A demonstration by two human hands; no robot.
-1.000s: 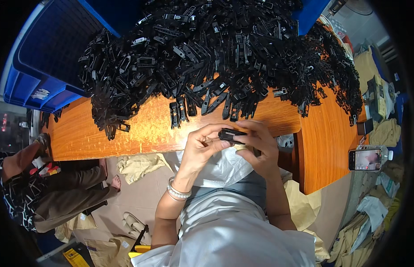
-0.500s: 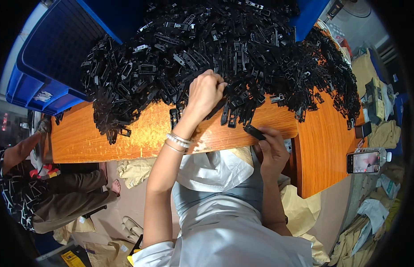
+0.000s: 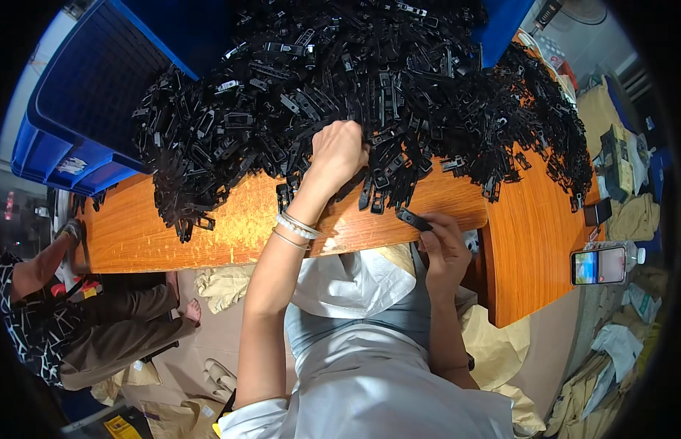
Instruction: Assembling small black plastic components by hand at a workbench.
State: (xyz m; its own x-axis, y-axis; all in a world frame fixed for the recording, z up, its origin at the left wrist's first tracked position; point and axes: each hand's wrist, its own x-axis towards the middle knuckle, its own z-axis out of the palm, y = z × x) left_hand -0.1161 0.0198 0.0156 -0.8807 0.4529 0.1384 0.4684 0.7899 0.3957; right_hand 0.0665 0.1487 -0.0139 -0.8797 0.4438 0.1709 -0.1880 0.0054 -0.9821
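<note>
A large heap of small black plastic clip-like pieces (image 3: pixel 296 95) covers the far part of the wooden table (image 3: pixel 242 238). My left hand (image 3: pixel 339 152) is closed at the heap's near edge, with its back toward me. Its fingertips are hidden, so what they hold cannot be made out. Nearer the table's front edge, my right hand (image 3: pixel 446 252) pinches one long black plastic clip (image 3: pixel 414 219) between thumb and fingers. That clip lies tilted, its far end toward the loose pieces at the heap's border.
Blue plastic crates (image 3: pixel 77 146) stand at the far left. At right, a phone (image 3: pixel 598 266) leans by a clear bottle on the table's side. A white sack (image 3: pixel 355 282) lies over my lap. Another person's legs (image 3: pixel 128 329) are at left.
My right hand has turned the clip slightly so that more of its face shows, and shifted a little left. The left hand stays at the heap, its fingers curled further in.
</note>
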